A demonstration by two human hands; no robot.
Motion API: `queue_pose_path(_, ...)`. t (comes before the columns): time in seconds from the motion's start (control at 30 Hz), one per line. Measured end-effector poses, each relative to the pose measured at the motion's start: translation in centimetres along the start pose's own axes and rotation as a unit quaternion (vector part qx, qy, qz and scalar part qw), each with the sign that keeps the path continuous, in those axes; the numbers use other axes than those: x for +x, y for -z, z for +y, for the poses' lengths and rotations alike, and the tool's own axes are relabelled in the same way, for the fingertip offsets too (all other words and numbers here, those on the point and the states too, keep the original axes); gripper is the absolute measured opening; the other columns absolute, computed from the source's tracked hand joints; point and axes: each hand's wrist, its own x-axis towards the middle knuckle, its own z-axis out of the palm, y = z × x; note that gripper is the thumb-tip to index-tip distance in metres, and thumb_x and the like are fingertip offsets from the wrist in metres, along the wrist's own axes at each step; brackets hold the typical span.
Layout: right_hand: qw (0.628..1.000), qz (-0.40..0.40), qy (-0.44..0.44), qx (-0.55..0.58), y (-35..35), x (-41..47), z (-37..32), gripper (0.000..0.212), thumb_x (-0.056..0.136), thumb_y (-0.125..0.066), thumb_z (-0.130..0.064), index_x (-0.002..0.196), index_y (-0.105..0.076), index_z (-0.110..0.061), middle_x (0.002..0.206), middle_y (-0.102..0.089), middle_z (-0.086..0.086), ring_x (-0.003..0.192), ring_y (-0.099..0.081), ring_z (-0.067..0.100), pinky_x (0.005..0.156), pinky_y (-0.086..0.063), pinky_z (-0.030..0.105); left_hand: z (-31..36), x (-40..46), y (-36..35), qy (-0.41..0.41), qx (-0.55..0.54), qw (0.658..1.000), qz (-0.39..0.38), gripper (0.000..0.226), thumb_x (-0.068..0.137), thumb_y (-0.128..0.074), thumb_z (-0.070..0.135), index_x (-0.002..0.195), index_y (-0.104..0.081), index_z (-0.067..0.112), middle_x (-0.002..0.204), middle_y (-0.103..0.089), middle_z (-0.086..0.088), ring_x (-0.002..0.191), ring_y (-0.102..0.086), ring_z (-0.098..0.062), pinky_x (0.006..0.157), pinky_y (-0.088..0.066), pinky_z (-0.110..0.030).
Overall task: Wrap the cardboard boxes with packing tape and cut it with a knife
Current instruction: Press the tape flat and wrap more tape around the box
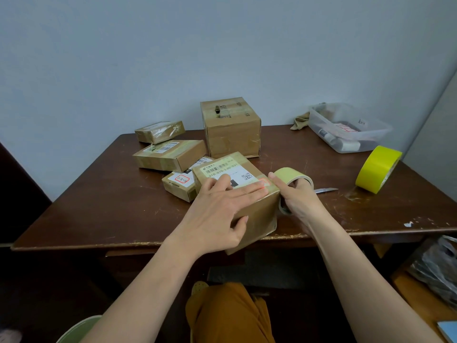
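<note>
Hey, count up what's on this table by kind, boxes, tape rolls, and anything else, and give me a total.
Brown cardboard boxes: 5, including the labelled box under the left hand
Tape rolls: 2, the pale roll in the right hand and the bright yellow roll
Knife blade: 1
Clear plastic bin: 1
Beige cloth: 1
Total: 10

A dark brown desk, scratched and chipped along its near edge, stands against a pale blue wall. At its far right corner sits a clear plastic tub holding bottles and small items, with a crumpled beige cloth just beside its left end. Below the desk's right side a grey plastic bag lies on a lower wooden surface, near a blue book corner, and a pale green seat edge shows at the bottom left.
</note>
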Motion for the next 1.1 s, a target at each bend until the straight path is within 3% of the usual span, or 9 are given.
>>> queue_pose_path(0.13,1.0,-0.01,0.005,-0.004,0.1,-0.1,0.0,0.07,0.086,-0.068,-0.054,0.133,-0.053,-0.004,0.126,-0.063,0.012,0.119,-0.057,0.031,0.102,-0.049,0.053,0.5,0.6,0.2,0.001,0.014,1.0,-0.019,0.062,0.091,-0.053,0.039,0.151,-0.035,0.038,0.154,-0.037,0.021,0.094,-0.021,-0.007,0.083,-0.021,-0.03)
queue_pose_path(0.2,1.0,-0.011,0.006,-0.01,0.2,0.0,0.0,0.067,0.086,-0.067,-0.053,0.131,-0.055,-0.004,0.123,-0.064,0.012,0.117,-0.058,0.03,0.102,-0.049,0.052,0.6,0.8,0.3,0.0,0.018,0.999,-0.038,0.062,0.095,-0.049,0.039,0.152,-0.027,0.044,0.157,-0.03,0.022,0.115,-0.032,-0.014,0.095,-0.02,-0.033)
queue_pose_path(0.3,1.0,-0.011,0.017,-0.014,0.3,0.1,0.3,0.058,0.088,-0.066,-0.053,0.123,-0.06,-0.006,0.115,-0.067,0.009,0.111,-0.061,0.026,0.099,-0.051,0.051,0.5,1.2,0.2,-0.02,0.027,0.998,-0.058,0.065,0.1,-0.047,0.034,0.151,-0.011,0.052,0.161,-0.011,0.024,0.151,-0.007,-0.013,0.119,0.003,-0.039)
queue_pose_path(0.43,1.0,-0.012,0.01,-0.003,0.1,0.3,0.4,0.065,0.087,-0.066,-0.054,0.131,-0.056,-0.008,0.123,-0.065,0.008,0.117,-0.059,0.027,0.102,-0.049,0.051,0.4,1.4,-0.1,-0.008,-0.018,0.998,-0.063,0.067,0.101,-0.046,0.032,0.152,-0.006,0.046,0.159,-0.001,0.024,0.15,0.001,-0.005,0.122,0.001,-0.033)
queue_pose_path(0.57,1.0,0.002,-0.004,0.016,-0.1,0.6,-0.2,0.064,0.085,-0.07,-0.053,0.131,-0.056,-0.012,0.123,-0.065,0.005,0.116,-0.059,0.026,0.1,-0.051,0.049,1.0,1.3,-0.7,0.035,-0.025,0.998,-0.035,0.062,0.102,-0.044,0.037,0.157,-0.017,0.029,0.163,-0.013,0.012,0.151,-0.005,-0.006,0.121,-0.01,-0.028)
queue_pose_path(0.73,1.0,-0.018,0.003,0.019,-0.6,1.1,-2.8,0.037,0.099,-0.053,-0.042,0.106,-0.067,-0.009,0.09,-0.07,0.012,0.072,-0.056,0.019,0.056,-0.041,0.026,3.7,1.5,-1.7,0.111,0.007,0.993,0.036,0.057,0.105,-0.038,0.039,0.155,-0.026,0.015,0.161,-0.024,-0.003,0.15,-0.021,-0.016,0.116,-0.008,-0.027)
queue_pose_path(0.8,0.999,-0.032,0.013,0.034,-1.1,1.2,-4.1,0.038,0.103,-0.048,-0.035,0.109,-0.064,-0.001,0.104,-0.072,0.022,0.075,-0.062,0.022,0.061,-0.043,0.026,5.0,1.6,-2.1,0.156,0.003,0.986,0.051,0.057,0.105,-0.039,0.036,0.154,-0.026,0.011,0.161,-0.025,-0.007,0.15,-0.022,-0.02,0.119,-0.011,-0.031)
queue_pose_path(0.93,0.989,-0.059,0.027,0.133,-2.4,0.5,-6.2,0.024,0.105,-0.045,-0.023,0.115,-0.058,-0.005,0.094,-0.078,0.006,0.084,-0.073,0.018,0.071,-0.058,0.029,6.7,1.4,-2.3,0.197,-0.009,0.976,0.087,0.066,0.097,-0.056,0.03,0.153,-0.028,0.009,0.161,-0.022,-0.008,0.149,-0.022,-0.022,0.118,-0.012,-0.033)
queue_pose_path(1.1,0.978,-0.097,0.101,0.156,-1.8,-0.2,-7.5,0.025,0.106,-0.045,-0.025,0.117,-0.059,-0.008,0.101,-0.077,0.006,0.097,-0.073,0.021,0.076,-0.059,0.032,5.0,0.6,-1.1,0.207,-0.216,0.942,0.15,0.065,0.1,-0.05,0.037,0.156,-0.024,0.019,0.164,-0.007,0.012,0.145,0.0,0.007,0.112,0.0,-0.008)
